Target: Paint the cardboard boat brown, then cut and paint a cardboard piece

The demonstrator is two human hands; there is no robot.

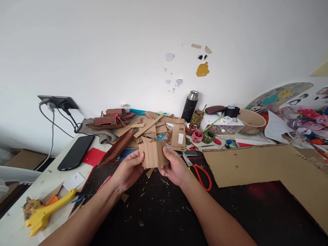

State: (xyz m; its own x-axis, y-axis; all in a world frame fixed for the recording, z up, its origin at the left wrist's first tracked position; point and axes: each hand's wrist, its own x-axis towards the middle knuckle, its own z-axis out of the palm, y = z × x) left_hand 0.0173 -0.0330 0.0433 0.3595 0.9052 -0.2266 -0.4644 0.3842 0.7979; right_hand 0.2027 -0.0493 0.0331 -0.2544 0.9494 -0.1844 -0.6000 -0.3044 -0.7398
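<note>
A small piece of brown cardboard (154,154), bent along several upright creases, is held up over the dark work mat (164,212). My left hand (132,166) pinches its left edge, thumb on the near face. At the right edge my right hand (175,165) grips it the same way, with fingers partly hidden behind. Just right of that hand lie scissors (202,176) with red and yellow handles. Behind the piece is a heap of cardboard scraps (151,126). A reddish-brown model boat hull (118,147) rests to the left of it.
On the left are a yellow glue gun (48,212) and a black phone (76,152). A large cardboard sheet (246,164) covers the right side. Paint jars (197,136) and a black flask (190,106) stand at the back by the wall.
</note>
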